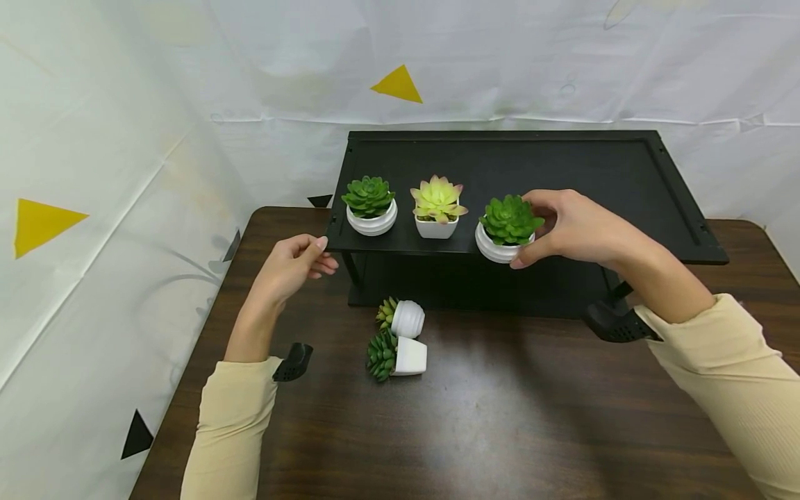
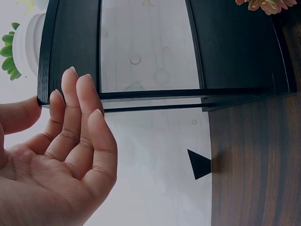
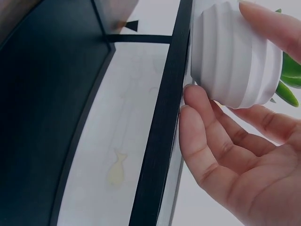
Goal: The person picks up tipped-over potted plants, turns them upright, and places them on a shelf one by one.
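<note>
Grasping green succulent (image 1: 510, 221) in white pot (image 1: 490, 247) with right hand (image 1: 580, 228) — at black shelf (image 1: 575, 180) front edge.
Pinching shelf corner (image 1: 333, 239) with left hand (image 1: 286, 267) — (near another potted succulent (image 1: 370, 201)).

Dark wood-grain table (image 1: 512, 451) is being bounded at back and left by pale, wrinkled sheeting (image 1: 500, 48). Sheeting is being crossed by creases and dotted with yellow triangles (image 1: 400, 85) and black triangles (image 1: 137, 437); a faint yellowish fish shape (image 3: 117, 168) is being shown on it in the right wrist view. Soft whitish glare (image 1: 478, 417) is being thrown back by the table
</note>
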Demonstrator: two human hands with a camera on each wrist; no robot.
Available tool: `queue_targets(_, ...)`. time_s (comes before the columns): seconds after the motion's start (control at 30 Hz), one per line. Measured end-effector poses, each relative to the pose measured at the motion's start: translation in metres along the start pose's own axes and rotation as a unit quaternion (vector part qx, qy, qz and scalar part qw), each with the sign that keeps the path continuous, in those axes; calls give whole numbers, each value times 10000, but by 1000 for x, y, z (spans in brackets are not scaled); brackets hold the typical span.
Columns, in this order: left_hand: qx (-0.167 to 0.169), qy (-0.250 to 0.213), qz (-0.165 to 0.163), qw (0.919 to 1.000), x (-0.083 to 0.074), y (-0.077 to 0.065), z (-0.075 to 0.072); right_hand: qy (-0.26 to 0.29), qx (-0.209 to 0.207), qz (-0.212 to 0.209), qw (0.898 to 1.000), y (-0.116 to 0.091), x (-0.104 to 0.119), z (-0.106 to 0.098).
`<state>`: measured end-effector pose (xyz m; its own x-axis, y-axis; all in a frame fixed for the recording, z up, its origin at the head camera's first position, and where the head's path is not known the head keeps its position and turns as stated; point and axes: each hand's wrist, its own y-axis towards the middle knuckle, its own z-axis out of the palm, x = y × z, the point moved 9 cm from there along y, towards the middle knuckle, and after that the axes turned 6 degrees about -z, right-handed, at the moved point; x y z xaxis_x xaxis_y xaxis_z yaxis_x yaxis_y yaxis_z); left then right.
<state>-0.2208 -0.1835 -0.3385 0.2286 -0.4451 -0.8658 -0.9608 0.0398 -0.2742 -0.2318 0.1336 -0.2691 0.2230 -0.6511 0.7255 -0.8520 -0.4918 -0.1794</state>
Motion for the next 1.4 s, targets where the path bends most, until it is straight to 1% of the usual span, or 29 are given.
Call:
queue_targets(0.27, 54, -64, 48, 10000, 0, 1, 1, 10, 16, 115, 9999, 6, -2, -2)
queue_targets(0.67, 31, -18, 48, 10000, 0, 1, 0, -38, -150, 15, 9999, 16, -3, -5)
queue_targets(1.0, 27, -7, 3, 10000, 0, 1, 0, 179, -151, 53, 9997, 20, -4, -6)
queue_targets(1.4, 48, -2, 27, 10000, 0, 1, 1, 239, -270, 85, 9993, 25, -7, -6)
